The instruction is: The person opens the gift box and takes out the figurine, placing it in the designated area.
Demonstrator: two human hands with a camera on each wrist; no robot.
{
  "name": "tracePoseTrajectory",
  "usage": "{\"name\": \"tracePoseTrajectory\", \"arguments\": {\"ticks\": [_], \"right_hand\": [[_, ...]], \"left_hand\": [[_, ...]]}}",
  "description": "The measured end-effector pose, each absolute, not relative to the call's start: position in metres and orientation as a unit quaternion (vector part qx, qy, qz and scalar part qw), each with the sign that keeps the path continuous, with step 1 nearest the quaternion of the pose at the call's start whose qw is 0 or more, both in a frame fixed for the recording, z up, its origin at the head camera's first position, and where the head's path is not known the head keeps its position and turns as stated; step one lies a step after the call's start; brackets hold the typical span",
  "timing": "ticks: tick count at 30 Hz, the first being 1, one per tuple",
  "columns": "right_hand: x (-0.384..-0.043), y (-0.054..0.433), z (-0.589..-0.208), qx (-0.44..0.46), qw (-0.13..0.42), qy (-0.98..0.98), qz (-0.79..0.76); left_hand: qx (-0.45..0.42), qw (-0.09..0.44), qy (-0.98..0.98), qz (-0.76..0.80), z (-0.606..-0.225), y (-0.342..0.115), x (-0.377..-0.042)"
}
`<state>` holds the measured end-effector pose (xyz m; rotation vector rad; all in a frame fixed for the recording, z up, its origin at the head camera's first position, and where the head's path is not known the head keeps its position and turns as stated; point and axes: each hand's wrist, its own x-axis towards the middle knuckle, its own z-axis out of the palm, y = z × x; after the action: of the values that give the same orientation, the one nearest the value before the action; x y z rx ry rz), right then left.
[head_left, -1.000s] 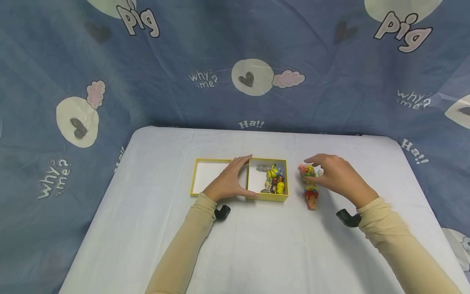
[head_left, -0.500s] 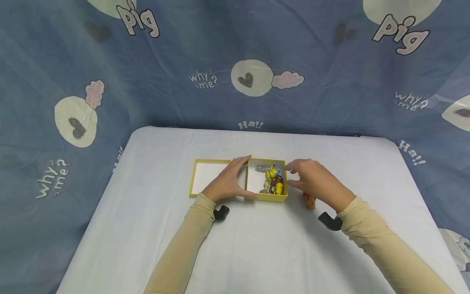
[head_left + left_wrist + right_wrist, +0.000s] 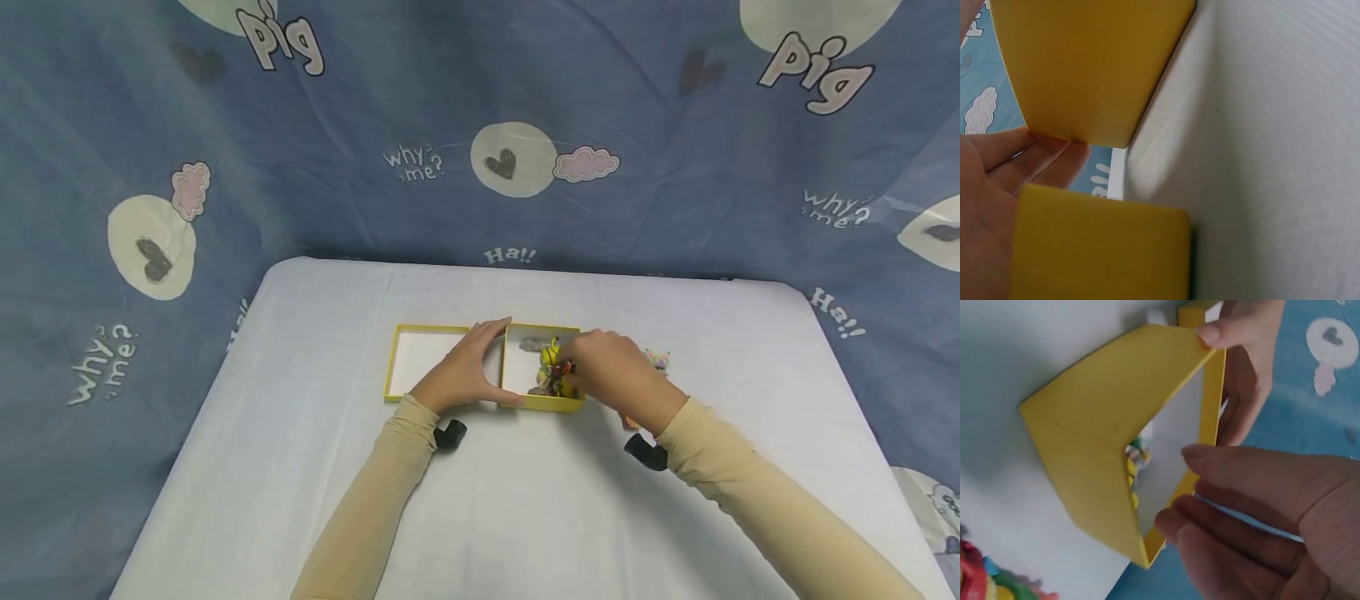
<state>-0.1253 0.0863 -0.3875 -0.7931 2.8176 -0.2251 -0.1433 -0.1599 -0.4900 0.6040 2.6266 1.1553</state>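
Note:
A yellow box [image 3: 551, 404] with a white inside stands on the white cloth and holds several small toy figures [image 3: 547, 375]. My left hand [image 3: 468, 371] spans the box's left end, thumb on the near wall and fingers at the far wall. In the right wrist view the left thumb [image 3: 1210, 332] laps over the rim of the box. Over the right part of the box, my right hand [image 3: 615, 375] reaches down toward the figures. Its thumb and fingers are loosely bent and apart in the right wrist view, with nothing seen between them. In the head view its fingertips are hidden.
Left of the box lies a shallow yellow-edged lid [image 3: 427, 362], partly behind my left hand. More toy figures lie on the cloth right of the box, mostly covered by my right hand; a pale patterned one [image 3: 657, 358] shows. A blue printed curtain [image 3: 360, 108] hangs behind.
My right hand has moved left from above the toys on the cloth, past the box's right edge and into the box. My left hand has stayed on the box.

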Motion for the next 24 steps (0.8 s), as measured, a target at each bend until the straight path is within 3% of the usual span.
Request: {"name": "tracePoseTrajectory", "arguments": {"ticks": [12,24], "right_hand": [[-0.123,0.052,-0.390,-0.247,0.066,0.967,0.000],[-0.137,0.035,-0.399,-0.264,0.108,0.958,0.041]], "left_hand": [[0.206,0.106,0.890,0.393,-0.492,-0.160,-0.144],[0.205,0.101,0.887,0.401,-0.492,-0.161,-0.144]]}}
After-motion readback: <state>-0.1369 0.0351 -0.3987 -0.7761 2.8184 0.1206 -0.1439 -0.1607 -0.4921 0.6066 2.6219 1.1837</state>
